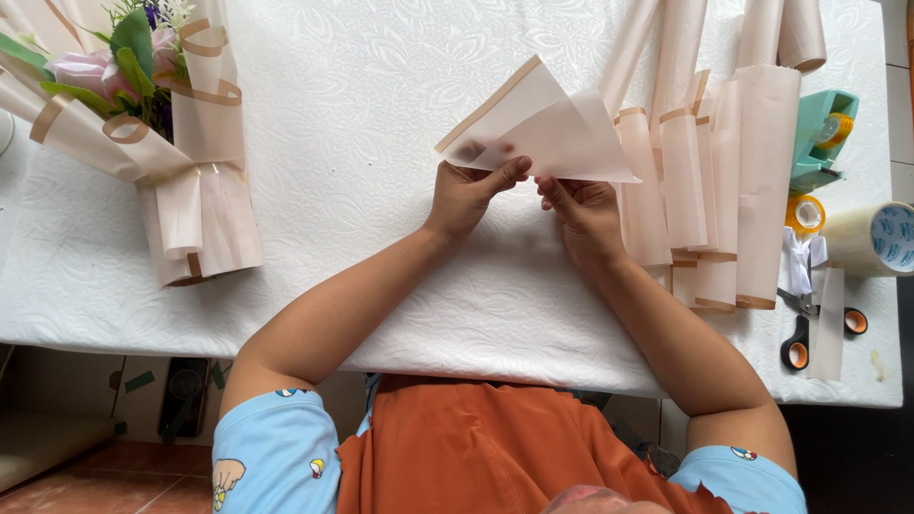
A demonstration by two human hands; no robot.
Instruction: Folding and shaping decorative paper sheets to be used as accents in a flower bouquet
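Both my hands hold a folded sheet of pale pink wrapping paper with a tan border, lifted slightly above the white embossed table cover. My left hand pinches the sheet's lower left corner, thumb on top. My right hand grips its lower edge from beneath, near the middle. The sheet forms a triangle pointing up and away from me.
A wrapped bouquet with pink flowers lies at the far left. Several rolled and folded pink sheets lie to the right. Further right are a teal tape dispenser, tape rolls, a large clear tape roll and scissors.
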